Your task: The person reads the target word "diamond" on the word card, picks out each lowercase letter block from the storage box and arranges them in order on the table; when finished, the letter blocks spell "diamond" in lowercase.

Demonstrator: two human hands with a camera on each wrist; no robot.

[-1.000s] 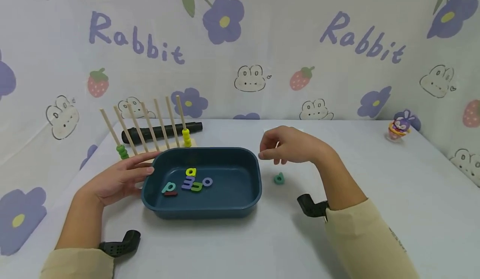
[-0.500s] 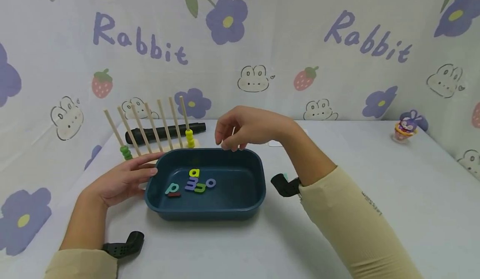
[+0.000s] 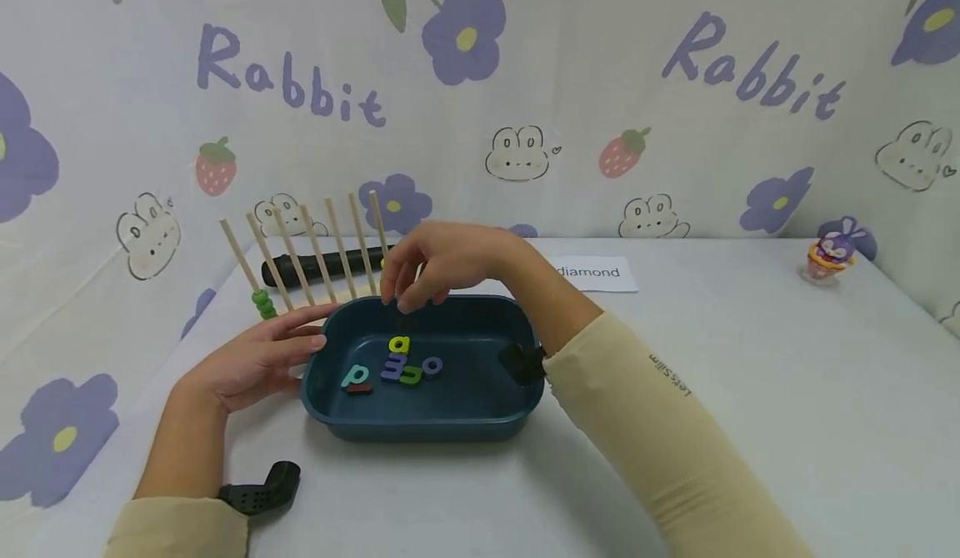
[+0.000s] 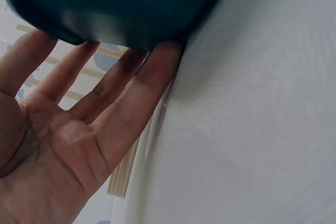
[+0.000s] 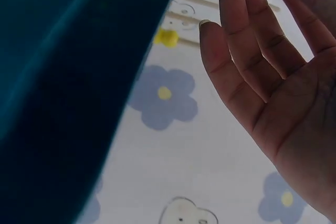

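A dark blue rectangular tub [image 3: 420,429] stands on the table, holding several small letters. Among these are a yellow "a" [image 3: 399,344], a teal "p" [image 3: 356,375], a purple "o" [image 3: 432,365] and a green "n" [image 3: 411,375]. My left hand [image 3: 258,358] rests its fairly straight fingers against the tub's left end; the left wrist view shows the fingertips [image 4: 167,51] at its wall. Over the tub's back rim hovers my right hand [image 3: 446,259], fingers loosely bent. No object shows in it, though a faint dark blur lies just below its fingertips.
A wooden frame with upright rods [image 3: 330,245] and green beads [image 3: 264,304] stands behind the tub's left end. Behind it lies a black microphone-like cylinder [image 3: 315,270]. A white "diamond" card [image 3: 611,274] lies behind my right forearm; a rabbit figurine [image 3: 832,253] stands far right.
My right hand has moved left from beside the tub to above its back left part, its forearm now crossing the tub's right end. The left hand keeps its place at the tub.
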